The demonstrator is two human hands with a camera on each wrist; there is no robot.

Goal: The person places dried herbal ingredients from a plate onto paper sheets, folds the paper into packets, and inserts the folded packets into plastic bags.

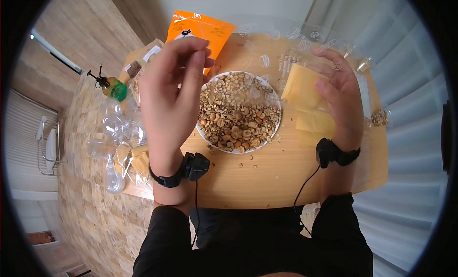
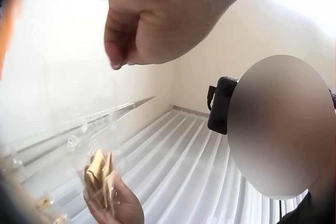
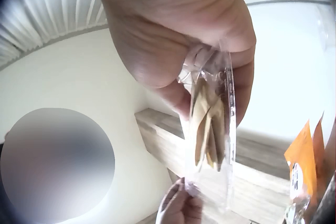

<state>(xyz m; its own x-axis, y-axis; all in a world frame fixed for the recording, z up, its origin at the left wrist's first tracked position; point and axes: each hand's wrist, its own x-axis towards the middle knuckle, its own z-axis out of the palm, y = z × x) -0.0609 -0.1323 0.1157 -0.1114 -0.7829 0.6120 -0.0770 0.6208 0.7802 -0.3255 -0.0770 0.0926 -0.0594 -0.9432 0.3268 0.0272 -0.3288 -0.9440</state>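
In the head view, my right hand (image 1: 341, 88) grips a clear plastic bag (image 1: 265, 60) printed with white line drawings. Folded tan packets (image 3: 207, 124) show through the plastic in the right wrist view. My left hand (image 1: 174, 86) is raised left of the bag, thumb and fingertips pinched together; in the right wrist view its fingertips (image 3: 182, 184) meet the bag's far edge. Below the hands, a white plate (image 1: 206, 139) bears a heap of dried slices and small pieces (image 1: 238, 124). Part of the bag overlaps the plate's upper half.
An orange pouch (image 1: 214, 31) stands behind my left hand. To the left are a green and amber spray bottle (image 1: 114, 88), clear plastic containers (image 1: 114, 119) and tan pieces with white strings (image 1: 138, 165). A small jar (image 1: 380, 117) sits at the table's right edge.
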